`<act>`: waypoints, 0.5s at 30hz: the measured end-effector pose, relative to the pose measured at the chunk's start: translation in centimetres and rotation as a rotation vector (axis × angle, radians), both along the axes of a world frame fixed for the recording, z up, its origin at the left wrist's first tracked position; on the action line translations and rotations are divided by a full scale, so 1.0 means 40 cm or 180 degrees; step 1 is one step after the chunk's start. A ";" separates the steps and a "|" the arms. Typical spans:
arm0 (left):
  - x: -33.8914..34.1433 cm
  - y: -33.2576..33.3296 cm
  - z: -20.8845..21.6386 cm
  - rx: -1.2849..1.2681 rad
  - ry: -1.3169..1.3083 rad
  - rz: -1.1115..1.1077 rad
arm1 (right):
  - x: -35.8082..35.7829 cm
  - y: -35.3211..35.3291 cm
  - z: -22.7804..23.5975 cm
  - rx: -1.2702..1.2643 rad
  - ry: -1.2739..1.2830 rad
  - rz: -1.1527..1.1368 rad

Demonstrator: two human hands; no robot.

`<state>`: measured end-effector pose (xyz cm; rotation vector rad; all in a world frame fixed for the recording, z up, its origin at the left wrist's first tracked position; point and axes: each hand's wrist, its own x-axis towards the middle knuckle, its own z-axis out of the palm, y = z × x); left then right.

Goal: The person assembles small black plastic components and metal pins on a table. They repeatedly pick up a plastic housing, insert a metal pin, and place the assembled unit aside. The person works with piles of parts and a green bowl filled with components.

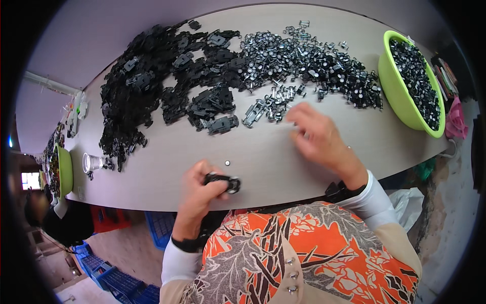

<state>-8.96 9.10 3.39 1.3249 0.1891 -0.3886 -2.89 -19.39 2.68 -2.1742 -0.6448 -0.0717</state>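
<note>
My left hand is closed around a black toy car chassis, low over the near part of the table. Part of the chassis is covered by my fingers. My right hand hovers just short of a small cluster of wheel axles; its thumb and fingers are apart, with nothing visible between them. Left of that cluster lie a grey chassis and a darker chassis. One small loose wheel rests on the table between my hands.
A large heap of black chassis spreads over the left, beside a pile of wheel axles. At the right stands a green basin full of small black parts. A clear cup and another green basin are far left.
</note>
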 end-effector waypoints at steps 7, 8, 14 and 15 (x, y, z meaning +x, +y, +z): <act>-0.196 0.237 0.042 0.1206 0.0534 0.0355 | 0.048 -0.010 -0.058 -0.0525 -0.0571 -0.0141; -0.222 0.268 0.033 0.1613 0.0683 0.0303 | 0.054 -0.007 -0.064 -0.0574 -0.0680 -0.0052; -0.156 0.252 0.045 0.2918 0.0126 0.0439 | 0.035 -0.010 -0.033 -0.0390 0.0229 -0.0206; -0.107 0.210 0.064 0.2961 -0.0307 0.0366 | 0.032 -0.018 -0.033 -0.0397 0.0239 -0.0214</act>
